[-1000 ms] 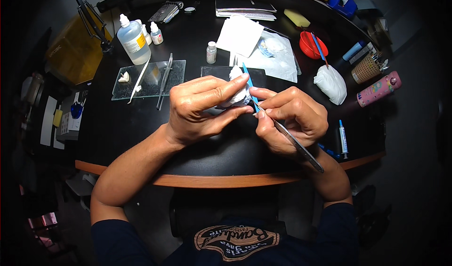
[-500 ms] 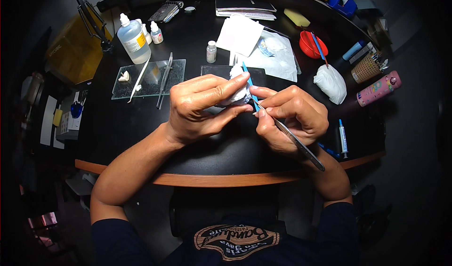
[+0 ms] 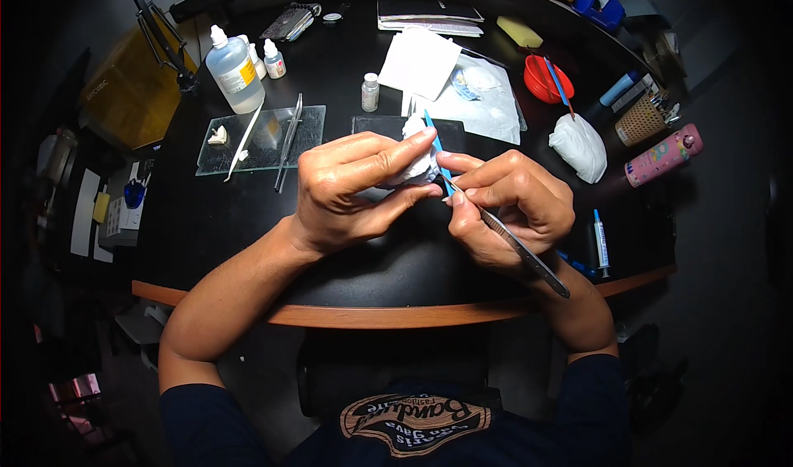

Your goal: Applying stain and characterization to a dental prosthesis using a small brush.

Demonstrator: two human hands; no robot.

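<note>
I am working over the dark round counter (image 3: 248,219), with a yellow-brown box (image 3: 132,95) standing off its left edge. A white bottle with a yellow label (image 3: 235,72) is standing at the back left, and a pink tube (image 3: 663,155) is lying at the right. My left hand (image 3: 351,190) is closing around a small white lump (image 3: 417,168) above the counter's middle. My right hand (image 3: 516,207) is pinching a slim metal tool (image 3: 512,244), its long axis running from lower right up-left, its tip touching the lump.

white lump (image 3: 417,168), slim metal tool (image 3: 516,245), both held
</note>
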